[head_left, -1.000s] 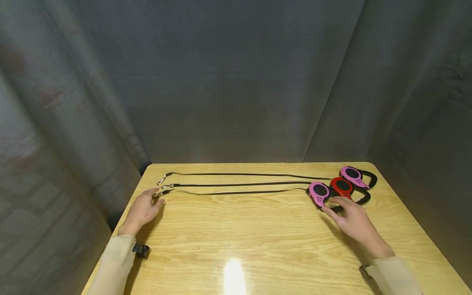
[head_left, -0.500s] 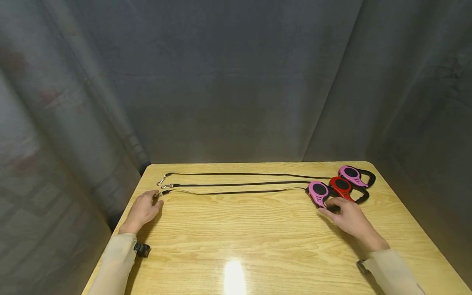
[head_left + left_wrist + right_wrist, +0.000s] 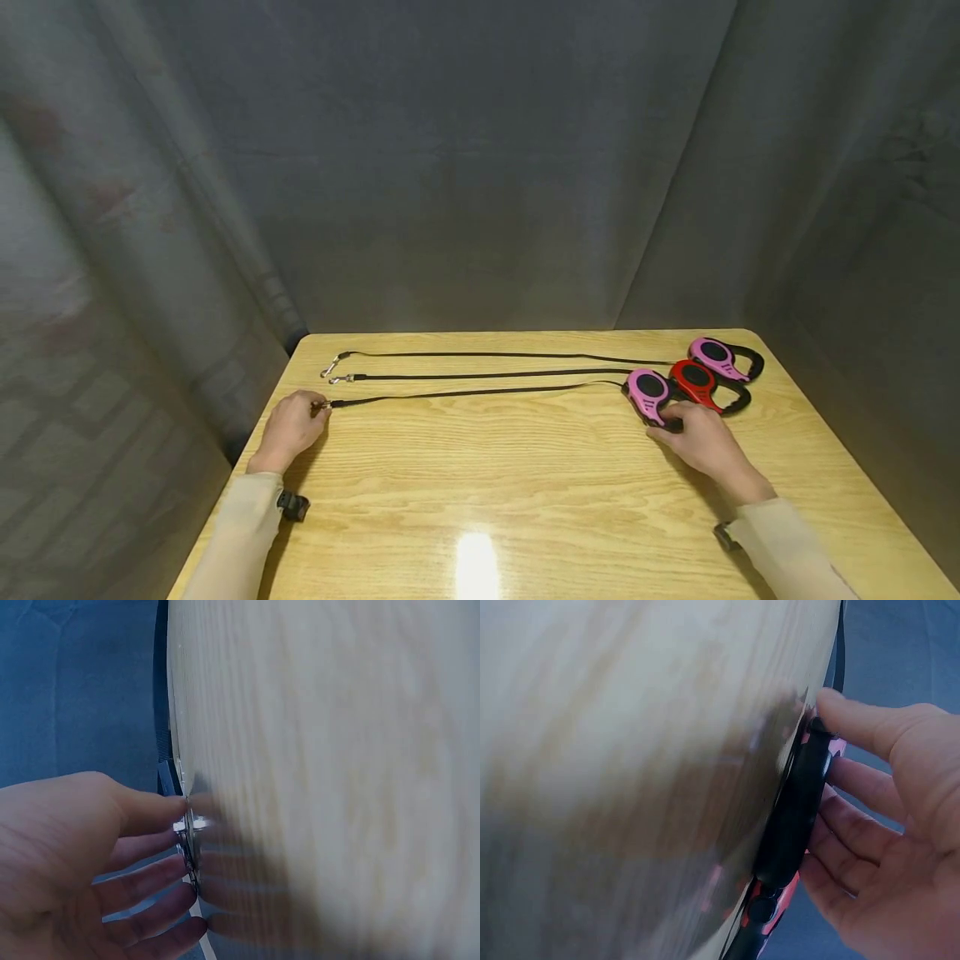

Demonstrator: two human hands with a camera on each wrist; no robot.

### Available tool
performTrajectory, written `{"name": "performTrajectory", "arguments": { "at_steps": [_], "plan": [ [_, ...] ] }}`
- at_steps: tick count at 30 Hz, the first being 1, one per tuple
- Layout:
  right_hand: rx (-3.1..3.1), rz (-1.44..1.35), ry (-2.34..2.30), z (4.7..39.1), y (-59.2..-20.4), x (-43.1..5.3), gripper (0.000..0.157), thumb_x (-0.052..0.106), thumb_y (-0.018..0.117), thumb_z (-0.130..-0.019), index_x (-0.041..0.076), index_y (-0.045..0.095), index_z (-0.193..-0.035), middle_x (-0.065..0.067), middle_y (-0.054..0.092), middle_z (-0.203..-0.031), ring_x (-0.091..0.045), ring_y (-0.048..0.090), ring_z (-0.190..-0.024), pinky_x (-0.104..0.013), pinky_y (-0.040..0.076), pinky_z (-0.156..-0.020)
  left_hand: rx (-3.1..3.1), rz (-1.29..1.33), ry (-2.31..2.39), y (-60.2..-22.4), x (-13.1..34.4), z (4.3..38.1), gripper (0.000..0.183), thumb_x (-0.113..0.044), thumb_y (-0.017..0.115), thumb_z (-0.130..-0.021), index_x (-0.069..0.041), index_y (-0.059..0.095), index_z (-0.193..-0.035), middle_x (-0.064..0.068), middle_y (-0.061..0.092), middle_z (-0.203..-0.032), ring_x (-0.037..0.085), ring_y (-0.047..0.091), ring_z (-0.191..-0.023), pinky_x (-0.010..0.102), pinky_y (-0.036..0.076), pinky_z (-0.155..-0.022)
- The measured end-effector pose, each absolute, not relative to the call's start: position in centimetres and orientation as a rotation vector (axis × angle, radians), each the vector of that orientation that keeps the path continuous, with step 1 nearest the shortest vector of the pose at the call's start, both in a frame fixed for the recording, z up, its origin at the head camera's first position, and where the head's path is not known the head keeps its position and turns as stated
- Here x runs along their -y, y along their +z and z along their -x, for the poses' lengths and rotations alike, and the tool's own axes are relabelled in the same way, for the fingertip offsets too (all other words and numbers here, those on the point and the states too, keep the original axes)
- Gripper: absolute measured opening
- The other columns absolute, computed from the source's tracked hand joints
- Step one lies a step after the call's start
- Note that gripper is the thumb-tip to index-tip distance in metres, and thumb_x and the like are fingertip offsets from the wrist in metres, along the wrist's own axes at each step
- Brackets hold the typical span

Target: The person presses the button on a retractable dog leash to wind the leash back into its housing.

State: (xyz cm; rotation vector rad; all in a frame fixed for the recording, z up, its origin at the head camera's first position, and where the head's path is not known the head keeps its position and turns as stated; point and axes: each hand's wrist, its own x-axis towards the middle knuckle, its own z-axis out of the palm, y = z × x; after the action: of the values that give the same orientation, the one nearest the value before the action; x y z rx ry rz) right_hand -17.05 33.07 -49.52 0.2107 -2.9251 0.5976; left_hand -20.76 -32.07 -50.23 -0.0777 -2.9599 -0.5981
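Three retractable dog leashes lie side by side, straps drawn out to the left. My left hand (image 3: 291, 429) pinches the metal clip (image 3: 189, 825) on the end of the nearest black strap (image 3: 480, 392), low at the tabletop. On the right, my right hand (image 3: 708, 446) grips the nearest pink leash (image 3: 647, 390) by its black handle (image 3: 793, 814), thumb on the near side and fingers behind. Part of that handle is hidden under the hand. Just behind it lies the red leash (image 3: 693, 377), and farther back a second pink leash (image 3: 712, 350).
Two more metal clips rest on the wooden table (image 3: 480, 467) beyond my left hand: a middle clip (image 3: 341, 379) and a far clip (image 3: 330, 367). A grey curtain (image 3: 465, 167) hangs behind the table and along both sides.
My left hand has closed on the nearest clip and drawn it slightly toward me, so that strap end sits apart from the middle one. My right hand has shifted slightly left, tighter on the handle.
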Motion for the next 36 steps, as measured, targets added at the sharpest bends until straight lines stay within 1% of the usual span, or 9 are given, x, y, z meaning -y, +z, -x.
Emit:
{"name": "performTrajectory", "arguments": {
  "at_steps": [6,9,14,17,19,22,28,34,36],
  "plan": [
    [2.938,-0.22,0.56,17.2,-49.8,-33.2,0.032,0.018,0.089,-0.085,-0.006,0.079,-0.104,-0.024,0.078,-0.101,-0.044,0.072,-0.095,-0.061,0.055,-0.086,2.95,0.041,-0.585,-50.2,32.2,20.7,0.017,-0.007,0.07,-0.099,0.006,0.076,-0.108,0.026,0.076,-0.106,0.044,0.071,-0.096,0.061,0.055,-0.083],
    [2.947,-0.237,0.551,17.2,-49.9,-33.1,0.029,0.019,0.087,-0.087,-0.005,0.08,-0.101,-0.022,0.078,-0.098,-0.041,0.072,-0.092,-0.058,0.057,-0.083,2.958,0.031,-0.587,-50.3,32.2,20.7,0.016,-0.008,0.071,-0.099,0.006,0.077,-0.107,0.026,0.076,-0.107,0.044,0.071,-0.095,0.06,0.055,-0.082],
    [2.949,-0.235,0.57,17.1,-49.8,-33.0,0.025,0.019,0.085,-0.087,-0.004,0.08,-0.096,-0.018,0.077,-0.093,-0.03,0.069,-0.081,-0.047,0.055,-0.071,2.969,0.016,-0.605,-50.1,32.4,20.7,0.014,-0.01,0.074,-0.098,0.003,0.077,-0.103,0.023,0.076,-0.103,0.036,0.069,-0.085,0.054,0.053,-0.075],
    [2.963,-0.206,0.589,17.1,-49.7,-33.0,0.026,0.02,0.084,-0.088,-0.004,0.078,-0.097,-0.013,0.074,-0.087,-0.022,0.06,-0.073,-0.039,0.047,-0.065,2.968,0.009,-0.618,-50.1,32.5,20.5,0.013,-0.012,0.075,-0.098,0.0,0.076,-0.101,0.02,0.076,-0.099,0.029,0.066,-0.078,0.048,0.051,-0.07],
    [2.979,-0.197,0.605,17.1,-49.6,-33.1,0.027,0.021,0.083,-0.089,-0.004,0.077,-0.099,-0.009,0.07,-0.084,-0.02,0.054,-0.071,-0.036,0.043,-0.063,2.961,0.004,-0.619,-50.2,32.5,20.4,0.013,-0.013,0.074,-0.098,-0.001,0.075,-0.1,0.018,0.075,-0.097,0.028,0.065,-0.078,0.046,0.05,-0.069],
    [2.994,-0.191,0.628,17.2,-49.5,-33.3,0.028,0.022,0.08,-0.092,-0.004,0.076,-0.102,-0.007,0.068,-0.082,-0.019,0.052,-0.07,-0.035,0.04,-0.063,2.945,0.0,-0.618,-50.1,32.5,20.2,0.013,-0.015,0.073,-0.099,-0.002,0.073,-0.101,0.017,0.076,-0.097,0.03,0.068,-0.079,0.048,0.051,-0.071],
    [2.962,-0.174,0.642,17.4,-49.3,-33.4,0.03,0.028,0.078,-0.097,-0.001,0.076,-0.104,-0.01,0.075,-0.089,-0.019,0.057,-0.073,-0.037,0.046,-0.067,2.932,-0.031,-0.596,-49.3,32.4,19.9,0.017,-0.018,0.068,-0.102,-0.002,0.071,-0.106,0.017,0.077,-0.098,0.031,0.07,-0.08,0.047,0.052,-0.069],
    [2.9,-0.135,0.694,16.9,-49.0,-33.7,0.028,0.033,0.078,-0.097,0.006,0.071,-0.094,-0.001,0.061,-0.076,-0.018,0.05,-0.07,-0.034,0.04,-0.066,2.911,-0.027,-0.579,-48.8,32.3,19.8,0.023,-0.026,0.071,-0.102,-0.005,0.079,-0.11,0.015,0.08,-0.1,0.03,0.071,-0.076,0.041,0.049,-0.061],
    [2.882,-0.122,0.704,16.6,-48.9,-33.9,0.029,0.034,0.076,-0.099,0.006,0.071,-0.095,-0.002,0.063,-0.077,-0.018,0.051,-0.071,-0.033,0.04,-0.066,2.898,-0.038,-0.579,-48.7,32.4,19.7,0.025,-0.029,0.073,-0.102,-0.007,0.082,-0.11,0.016,0.081,-0.101,0.029,0.069,-0.072,0.039,0.046,-0.057]
  ]
}}
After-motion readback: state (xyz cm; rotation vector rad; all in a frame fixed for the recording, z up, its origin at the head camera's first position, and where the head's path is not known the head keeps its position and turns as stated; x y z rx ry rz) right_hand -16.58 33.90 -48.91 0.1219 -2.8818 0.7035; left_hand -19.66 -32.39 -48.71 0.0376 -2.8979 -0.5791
